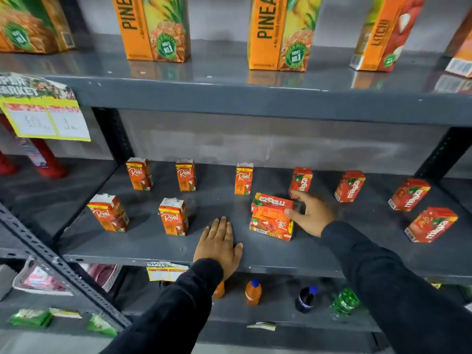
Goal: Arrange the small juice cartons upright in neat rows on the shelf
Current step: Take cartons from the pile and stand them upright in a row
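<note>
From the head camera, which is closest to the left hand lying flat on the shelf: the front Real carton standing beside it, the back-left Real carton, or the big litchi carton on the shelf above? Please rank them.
From the left hand:
1. Front Real carton, just to its left in the front row.
2. Back-left Real carton, in the back row, further left.
3. Big litchi carton, on the shelf above, far right.

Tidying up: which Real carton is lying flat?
The Real carton under the Maaza carton, by the right hand; the other five stand upright.

your small juice cartons [174, 217] are orange-red with white script; your shelf [153, 247] is dark grey, your sleeves [383, 277] black.
</note>
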A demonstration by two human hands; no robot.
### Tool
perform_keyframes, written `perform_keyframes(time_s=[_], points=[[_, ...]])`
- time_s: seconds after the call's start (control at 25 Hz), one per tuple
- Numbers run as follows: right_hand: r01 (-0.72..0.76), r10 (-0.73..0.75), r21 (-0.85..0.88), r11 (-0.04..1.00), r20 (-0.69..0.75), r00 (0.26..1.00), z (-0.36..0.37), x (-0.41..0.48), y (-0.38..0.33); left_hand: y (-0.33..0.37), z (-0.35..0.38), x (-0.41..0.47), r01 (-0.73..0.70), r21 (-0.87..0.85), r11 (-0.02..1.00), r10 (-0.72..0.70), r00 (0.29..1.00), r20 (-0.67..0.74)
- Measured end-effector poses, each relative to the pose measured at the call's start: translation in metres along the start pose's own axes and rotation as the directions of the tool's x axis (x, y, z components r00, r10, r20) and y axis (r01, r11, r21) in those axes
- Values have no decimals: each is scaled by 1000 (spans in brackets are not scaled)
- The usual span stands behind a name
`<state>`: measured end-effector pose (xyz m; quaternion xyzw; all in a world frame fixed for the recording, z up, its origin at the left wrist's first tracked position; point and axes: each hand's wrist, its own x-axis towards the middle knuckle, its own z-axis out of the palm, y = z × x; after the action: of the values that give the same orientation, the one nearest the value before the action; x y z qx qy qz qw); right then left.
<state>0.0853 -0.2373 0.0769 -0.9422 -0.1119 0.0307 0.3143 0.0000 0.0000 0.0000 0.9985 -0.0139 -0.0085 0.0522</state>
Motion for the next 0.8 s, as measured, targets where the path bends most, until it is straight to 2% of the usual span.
perform_keyframes(time_s=[0.12,0.48,0.6,0.68,0.72,0.8], points=[[-16,12,101,995,37,999,8,7,6,-2,1,4,-11,34,999,11,1000,-20],[-31,18,201,979,66,998,21,11,19,-4,3,5,-3,92,996,5,1000,-15],[-41,33,366,930,27,999,17,9,19,-3,3,5,6,92,996,-5,1000,-11],[-19,28,547,837,-9,1000,14,7,19,-3,3,4,11,90,996,-9,1000,-18],[-21,40,670,742,-14,999,11,6,17,-3,3,4,10,92,996,-9,1000,-18],[-65,106,893,445,19,994,3,4,15,-3,3,4,12,91,996,-10,1000,-23]])
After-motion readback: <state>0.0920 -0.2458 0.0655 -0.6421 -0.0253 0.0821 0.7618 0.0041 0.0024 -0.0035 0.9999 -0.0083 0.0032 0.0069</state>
